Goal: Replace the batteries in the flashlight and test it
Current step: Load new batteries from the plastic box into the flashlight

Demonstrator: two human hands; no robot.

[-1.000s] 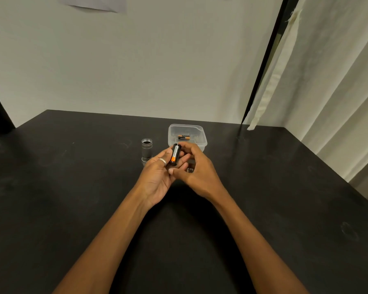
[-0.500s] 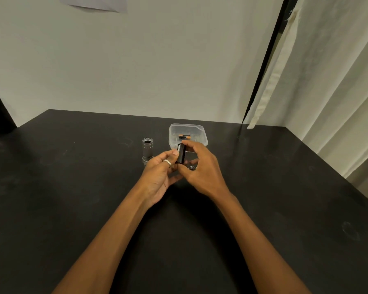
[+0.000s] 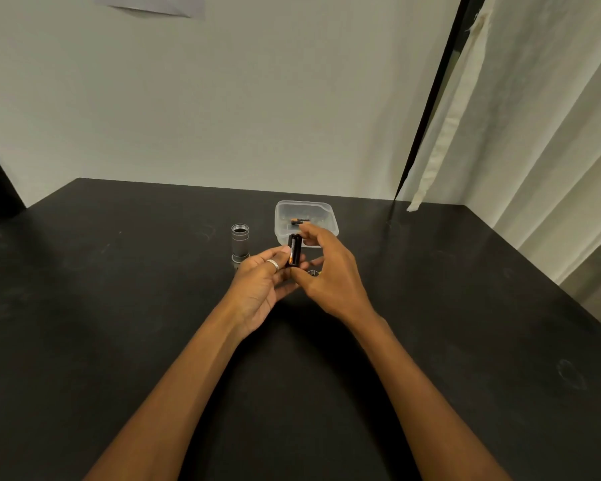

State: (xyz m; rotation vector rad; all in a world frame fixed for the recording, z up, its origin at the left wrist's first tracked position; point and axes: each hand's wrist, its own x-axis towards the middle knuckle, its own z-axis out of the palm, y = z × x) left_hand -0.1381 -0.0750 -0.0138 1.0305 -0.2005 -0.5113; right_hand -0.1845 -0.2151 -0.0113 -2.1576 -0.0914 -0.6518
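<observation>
Battery holder point(image 3: 294, 252) upright, pinched between left hand point(image 3: 262, 284) and right hand point(image 3: 330, 272).

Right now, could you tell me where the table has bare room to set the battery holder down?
The table is bare left of the flashlight body, and right of the plastic container toward the curtain. It is crowded between body and container, where both hands hold the battery holder.

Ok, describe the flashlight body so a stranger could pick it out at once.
Start at the black table and find the clear plastic tub near its far edge. Just left of the tub, apart from it, stands the flashlight body. It is the only upright grey metal tube there, its open end facing up, and neither hand touches it.
</observation>
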